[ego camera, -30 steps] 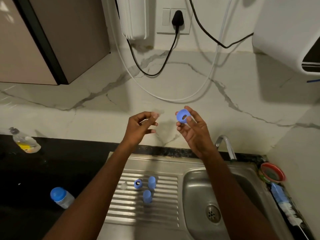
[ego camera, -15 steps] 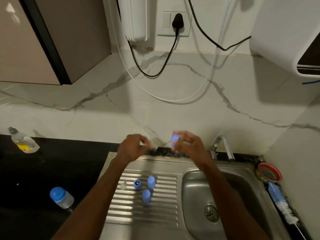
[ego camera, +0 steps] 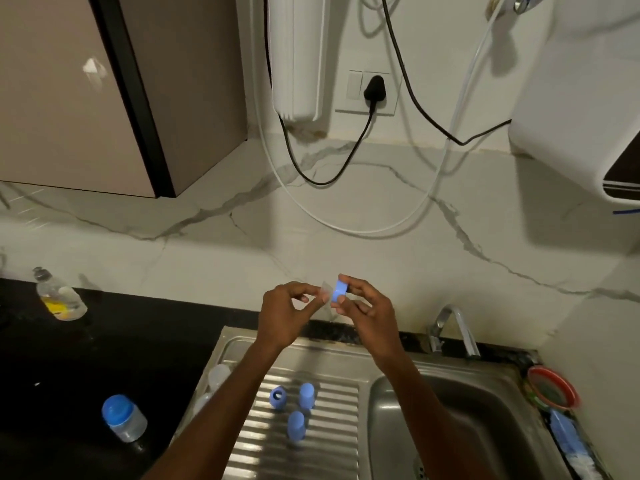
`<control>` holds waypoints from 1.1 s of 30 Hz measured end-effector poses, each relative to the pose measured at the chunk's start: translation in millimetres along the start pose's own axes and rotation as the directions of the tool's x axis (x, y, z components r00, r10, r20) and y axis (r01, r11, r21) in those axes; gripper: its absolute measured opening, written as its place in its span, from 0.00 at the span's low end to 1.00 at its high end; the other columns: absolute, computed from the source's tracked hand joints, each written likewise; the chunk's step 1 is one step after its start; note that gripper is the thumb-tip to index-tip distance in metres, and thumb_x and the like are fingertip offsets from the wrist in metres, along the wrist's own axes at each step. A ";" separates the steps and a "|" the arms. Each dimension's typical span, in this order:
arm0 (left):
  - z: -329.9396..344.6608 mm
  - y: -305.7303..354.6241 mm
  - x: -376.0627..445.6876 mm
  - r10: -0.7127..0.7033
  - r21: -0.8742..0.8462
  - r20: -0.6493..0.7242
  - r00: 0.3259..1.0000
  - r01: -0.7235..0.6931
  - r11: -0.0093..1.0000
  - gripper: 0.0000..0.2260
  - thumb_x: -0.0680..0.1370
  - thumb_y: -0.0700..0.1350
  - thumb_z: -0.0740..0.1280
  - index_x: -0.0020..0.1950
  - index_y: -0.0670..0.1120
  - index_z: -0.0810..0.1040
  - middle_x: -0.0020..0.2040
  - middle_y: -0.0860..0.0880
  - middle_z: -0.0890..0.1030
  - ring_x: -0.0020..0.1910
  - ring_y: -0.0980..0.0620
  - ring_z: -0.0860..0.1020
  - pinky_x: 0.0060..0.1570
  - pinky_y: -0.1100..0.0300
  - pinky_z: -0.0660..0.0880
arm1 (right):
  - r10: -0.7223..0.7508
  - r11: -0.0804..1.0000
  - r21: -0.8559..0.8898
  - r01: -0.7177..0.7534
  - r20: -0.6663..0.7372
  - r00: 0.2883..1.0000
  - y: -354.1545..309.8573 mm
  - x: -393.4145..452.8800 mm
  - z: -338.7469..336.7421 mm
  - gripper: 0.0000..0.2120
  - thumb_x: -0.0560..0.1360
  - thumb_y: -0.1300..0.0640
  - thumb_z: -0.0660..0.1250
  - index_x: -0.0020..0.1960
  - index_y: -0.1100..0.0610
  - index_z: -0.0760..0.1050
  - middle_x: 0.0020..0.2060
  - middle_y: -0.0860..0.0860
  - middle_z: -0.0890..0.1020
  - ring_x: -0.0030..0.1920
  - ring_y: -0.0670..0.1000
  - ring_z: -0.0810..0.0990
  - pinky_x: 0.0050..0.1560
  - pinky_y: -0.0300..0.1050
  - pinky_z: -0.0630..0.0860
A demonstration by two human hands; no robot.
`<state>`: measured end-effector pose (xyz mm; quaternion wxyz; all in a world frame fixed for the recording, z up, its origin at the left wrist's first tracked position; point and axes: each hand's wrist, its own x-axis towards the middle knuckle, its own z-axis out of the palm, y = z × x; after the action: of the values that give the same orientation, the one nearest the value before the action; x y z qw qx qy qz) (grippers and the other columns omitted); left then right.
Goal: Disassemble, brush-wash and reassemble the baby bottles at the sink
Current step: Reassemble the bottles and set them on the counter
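My right hand (ego camera: 367, 311) grips a blue screw ring (ego camera: 339, 291) above the back edge of the sink. My left hand (ego camera: 284, 315) pinches a clear teat (ego camera: 325, 292) that sits against the ring's left face. On the ribbed drainboard (ego camera: 332, 431) lie another blue ring (ego camera: 277, 397) and two blue caps (ego camera: 307, 395) (ego camera: 296, 425). A clear bottle with a blue lid (ego camera: 123, 418) stands on the black counter at the left. Two clear bottle parts (ego camera: 218, 375) show beside my left forearm, partly hidden.
The sink basin (ego camera: 485, 427) and tap (ego camera: 453, 327) are at the right. A red-rimmed strainer (ego camera: 552, 389) and a blue bottle brush (ego camera: 571, 445) lie on the right ledge. A soap bottle (ego camera: 60, 296) lies on the counter, far left. Cables hang on the wall.
Both hands dropped toward the sink, then rose a little and came together. The teat now meets the blue ring; one second ago the hands were apart. The camera tilted upward.
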<state>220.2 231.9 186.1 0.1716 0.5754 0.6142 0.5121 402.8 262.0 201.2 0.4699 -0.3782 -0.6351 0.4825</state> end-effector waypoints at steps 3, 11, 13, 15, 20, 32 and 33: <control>-0.4 7.9 3.7 -0.001 -0.041 -0.037 0.999 0.000 0.999 0.06 0.74 0.55 0.76 0.49 0.57 0.87 0.46 0.63 0.85 0.44 0.59 0.82 0.45 0.71 0.75 | -0.029 0.999 -0.016 0.030 0.014 0.999 -5.3 8.1 4.9 0.17 0.77 0.57 0.74 0.65 0.50 0.79 0.56 0.47 0.85 0.51 0.52 0.86 0.54 0.51 0.83; -1.0 4.8 -2.5 0.094 0.011 0.105 0.990 -0.096 0.995 0.07 0.81 0.47 0.68 0.54 0.53 0.86 0.51 0.60 0.85 0.54 0.60 0.81 0.53 0.61 0.78 | 0.011 1.000 0.002 -0.011 -0.098 0.995 -1.4 3.3 11.2 0.18 0.73 0.57 0.78 0.61 0.53 0.78 0.53 0.49 0.85 0.48 0.51 0.87 0.53 0.52 0.84; 0.5 13.6 -5.6 0.013 -0.046 0.067 0.998 -0.010 0.999 0.08 0.80 0.52 0.69 0.50 0.53 0.87 0.46 0.59 0.86 0.50 0.59 0.82 0.53 0.64 0.77 | 0.003 1.000 -0.016 -0.005 -0.112 0.994 -2.1 2.6 11.2 0.17 0.71 0.56 0.80 0.56 0.53 0.79 0.50 0.47 0.86 0.47 0.50 0.87 0.52 0.52 0.84; 0.9 21.0 -4.8 -0.055 -0.072 0.015 0.998 0.056 0.996 0.11 0.77 0.59 0.70 0.44 0.54 0.87 0.40 0.59 0.85 0.46 0.59 0.82 0.49 0.69 0.75 | -0.008 1.000 -0.019 0.007 -0.070 0.998 -4.4 1.9 11.4 0.15 0.71 0.56 0.80 0.55 0.53 0.80 0.48 0.46 0.86 0.45 0.51 0.87 0.51 0.52 0.84; 4.6 22.8 -2.9 -0.075 -0.071 0.002 0.997 0.075 0.995 0.11 0.76 0.60 0.72 0.46 0.55 0.88 0.41 0.61 0.85 0.46 0.62 0.83 0.48 0.71 0.74 | -0.033 0.994 -0.106 0.022 -0.100 0.994 -5.0 2.7 2.8 0.13 0.73 0.54 0.78 0.56 0.52 0.84 0.48 0.44 0.87 0.48 0.45 0.86 0.54 0.48 0.83; 27.5 35.9 -13.1 -0.346 -0.439 -0.026 0.938 0.301 0.847 0.07 0.72 0.53 0.77 0.49 0.56 0.86 0.40 0.56 0.87 0.41 0.55 0.86 0.46 0.59 0.82 | -0.240 0.912 -0.379 0.159 -0.177 0.954 -0.4 -10.9 5.4 0.04 0.79 0.52 0.72 0.48 0.52 0.83 0.44 0.42 0.86 0.46 0.41 0.84 0.48 0.45 0.81; 30.0 34.6 -14.3 -0.352 -0.434 -0.041 0.935 0.301 0.849 0.05 0.72 0.54 0.77 0.47 0.59 0.85 0.40 0.56 0.87 0.41 0.55 0.86 0.48 0.57 0.82 | -0.250 0.909 -0.381 0.168 -0.177 0.952 -0.4 -12.5 6.1 0.04 0.79 0.52 0.71 0.48 0.52 0.83 0.45 0.42 0.86 0.47 0.41 0.83 0.48 0.45 0.81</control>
<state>266.6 225.7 196.8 0.3393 0.3802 0.5872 0.6289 400.3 248.7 198.2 0.5096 -0.4389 -0.6934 0.2586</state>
